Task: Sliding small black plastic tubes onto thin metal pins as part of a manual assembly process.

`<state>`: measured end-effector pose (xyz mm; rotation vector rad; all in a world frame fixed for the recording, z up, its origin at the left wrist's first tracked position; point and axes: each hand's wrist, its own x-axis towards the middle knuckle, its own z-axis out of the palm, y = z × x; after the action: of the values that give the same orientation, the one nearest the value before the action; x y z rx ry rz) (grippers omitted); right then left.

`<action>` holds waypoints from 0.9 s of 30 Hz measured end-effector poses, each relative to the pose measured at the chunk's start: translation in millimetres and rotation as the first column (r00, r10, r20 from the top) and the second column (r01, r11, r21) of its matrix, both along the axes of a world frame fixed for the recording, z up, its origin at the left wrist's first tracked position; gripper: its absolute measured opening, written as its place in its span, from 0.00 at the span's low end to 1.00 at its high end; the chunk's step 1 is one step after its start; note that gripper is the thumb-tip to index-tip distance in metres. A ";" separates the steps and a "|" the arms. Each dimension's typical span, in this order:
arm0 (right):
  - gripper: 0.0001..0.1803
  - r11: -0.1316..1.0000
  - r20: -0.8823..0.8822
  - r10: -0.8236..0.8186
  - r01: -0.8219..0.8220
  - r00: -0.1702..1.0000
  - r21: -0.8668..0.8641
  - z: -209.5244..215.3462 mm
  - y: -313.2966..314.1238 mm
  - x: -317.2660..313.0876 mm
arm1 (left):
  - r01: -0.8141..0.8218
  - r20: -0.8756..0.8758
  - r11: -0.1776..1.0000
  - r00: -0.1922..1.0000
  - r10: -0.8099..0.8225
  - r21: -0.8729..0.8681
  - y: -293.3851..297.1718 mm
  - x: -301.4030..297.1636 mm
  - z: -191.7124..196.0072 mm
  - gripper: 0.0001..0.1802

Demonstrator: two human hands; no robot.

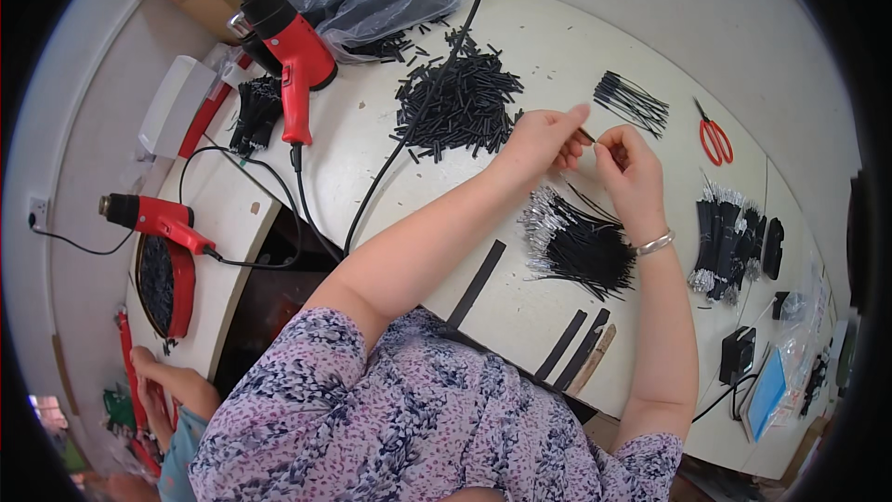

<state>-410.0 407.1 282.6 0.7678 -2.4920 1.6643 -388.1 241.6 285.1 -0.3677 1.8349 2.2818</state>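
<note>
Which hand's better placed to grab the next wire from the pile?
Probably right. The right hand sits directly above the black wire pile; the left hand is nearer the heap of short black tubes.

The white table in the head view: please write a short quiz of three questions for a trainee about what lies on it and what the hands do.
1. True or false: the red scissors lie on the white table to the right of both hands.
2. What lies just below the right hand? A) a bundle of black wires with bare ends B) a hammer C) a cup
3. Fill in: the left hand and the right hand meet at a thin ____.

Key: 1 true; 2 A; 3 wire.
</note>
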 end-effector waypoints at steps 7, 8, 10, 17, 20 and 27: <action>0.03 0.995 0.234 0.062 -0.041 0.970 -0.093 -1.0 5.8 -6.5 | 0.125 -0.050 0.905 0.992 -0.115 0.407 -11.2 -3.3 -7.1 0.21; 0.03 0.992 0.242 0.084 -0.059 0.967 -0.107 -3.1 6.4 -7.2 | 0.125 -0.050 0.905 0.992 -0.115 0.407 -10.7 -3.4 -8.0 0.21; 0.03 0.993 0.235 0.089 -0.068 0.968 -0.096 -5.2 7.5 -8.4 | 0.144 -0.059 0.881 0.990 -0.132 0.451 -9.7 -3.4 -9.8 0.18; 0.04 0.990 0.205 0.109 -0.087 0.973 -0.110 -9.9 4.2 -7.9 | 0.070 -0.084 0.949 0.995 -0.046 0.309 -5.3 -4.2 -15.7 0.16; 0.04 0.990 0.199 0.084 -0.059 0.977 -0.128 -11.0 2.8 -7.4 | 0.025 -0.091 0.963 0.996 0.000 0.267 -1.5 -2.0 -13.8 0.16; 0.04 0.991 0.199 0.077 -0.053 0.977 -0.123 -11.1 4.8 -9.2 | -0.017 -0.069 0.966 0.997 0.035 0.256 1.7 -1.8 -10.1 0.19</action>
<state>-419.2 411.9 271.5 0.7079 -2.4933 1.9854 -389.9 243.3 274.9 -0.2713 1.5455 2.5411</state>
